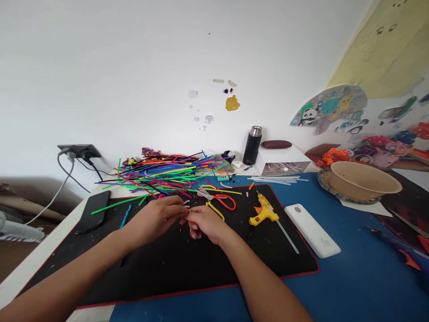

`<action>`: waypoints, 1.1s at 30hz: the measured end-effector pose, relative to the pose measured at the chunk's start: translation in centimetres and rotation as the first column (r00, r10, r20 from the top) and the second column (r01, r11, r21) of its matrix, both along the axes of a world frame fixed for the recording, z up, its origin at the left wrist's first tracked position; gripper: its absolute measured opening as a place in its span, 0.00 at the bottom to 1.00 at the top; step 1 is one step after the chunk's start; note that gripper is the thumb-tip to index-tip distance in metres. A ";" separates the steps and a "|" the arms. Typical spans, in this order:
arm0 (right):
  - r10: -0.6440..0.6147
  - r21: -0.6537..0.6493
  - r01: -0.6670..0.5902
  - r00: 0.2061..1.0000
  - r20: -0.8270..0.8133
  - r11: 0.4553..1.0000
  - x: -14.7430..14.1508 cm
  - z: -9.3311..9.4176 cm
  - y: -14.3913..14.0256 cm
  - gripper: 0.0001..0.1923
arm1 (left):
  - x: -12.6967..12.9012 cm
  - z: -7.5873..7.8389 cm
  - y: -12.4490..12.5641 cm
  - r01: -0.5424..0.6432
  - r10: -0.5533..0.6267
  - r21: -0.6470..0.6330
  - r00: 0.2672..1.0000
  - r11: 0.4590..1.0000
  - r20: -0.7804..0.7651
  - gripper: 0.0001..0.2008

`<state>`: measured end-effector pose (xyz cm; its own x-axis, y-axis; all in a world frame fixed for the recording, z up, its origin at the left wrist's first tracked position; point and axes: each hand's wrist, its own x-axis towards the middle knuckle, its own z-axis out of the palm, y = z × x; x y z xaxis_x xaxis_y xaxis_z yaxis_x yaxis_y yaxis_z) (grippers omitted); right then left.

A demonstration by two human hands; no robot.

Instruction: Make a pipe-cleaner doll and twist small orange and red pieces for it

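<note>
Over the middle of the black mat, my left hand (154, 220) and my right hand (207, 222) meet fingertip to fingertip. Both are closed in a pinch on a small orange piece (190, 219), mostly covered by the fingers; it may be a bit of pipe cleaner. Just beyond my right hand lie scissors (225, 201) with red-orange handles. A bent yellow pipe cleaner (216, 210) rests close to that hand. To the left of my left hand is a short blue pipe cleaner (125, 215). A large pile of coloured pipe cleaners (164, 171) spreads behind the hands.
A yellow glue gun (264, 212) with a glue stick lies right on the mat (187, 273). Beside it is a white power bank (312, 230). A black phone (95, 208) lies left. A black flask (252, 146), white box (283, 158) and beige bowl (363, 181) stand behind.
</note>
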<state>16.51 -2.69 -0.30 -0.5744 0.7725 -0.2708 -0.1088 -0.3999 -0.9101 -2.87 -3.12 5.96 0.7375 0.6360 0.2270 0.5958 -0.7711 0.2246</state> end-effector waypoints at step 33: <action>-0.270 0.382 0.199 0.952 0.142 0.903 0.0 0.2 0.0 0.07 | -0.2 -0.3 -0.3 -0.295 0.316 -0.125 0.922 0.947 0.223 0.12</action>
